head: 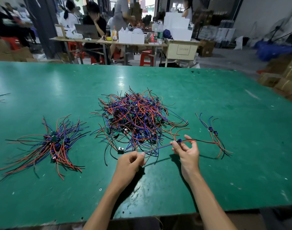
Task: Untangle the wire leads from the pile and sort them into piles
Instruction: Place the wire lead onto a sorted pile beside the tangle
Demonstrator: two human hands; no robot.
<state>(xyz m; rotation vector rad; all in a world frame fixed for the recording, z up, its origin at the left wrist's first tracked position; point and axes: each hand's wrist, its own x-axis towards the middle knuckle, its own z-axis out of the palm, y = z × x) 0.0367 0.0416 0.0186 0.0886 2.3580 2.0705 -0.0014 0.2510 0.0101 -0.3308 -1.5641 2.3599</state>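
A big tangled pile (137,120) of red, blue and black wire leads with small circuit boards lies in the middle of the green table (225,100). A sorted heap (57,143) of leads lies to the left. A small group (214,135) of two leads lies to the right. My left hand (130,163) pinches the wire ends of one lead (160,146) in front of the pile. My right hand (186,151) pinches that lead's small blue module between thumb and forefinger, its other fingers spread. The lead's far wires trail right toward the small group.
Two loose wires (0,97) lie at the table's far left edge. Beyond the table stand work desks (108,42) with white boxes and bottles, red stools (146,58), seated and standing people, and cardboard boxes (284,77) at the right.
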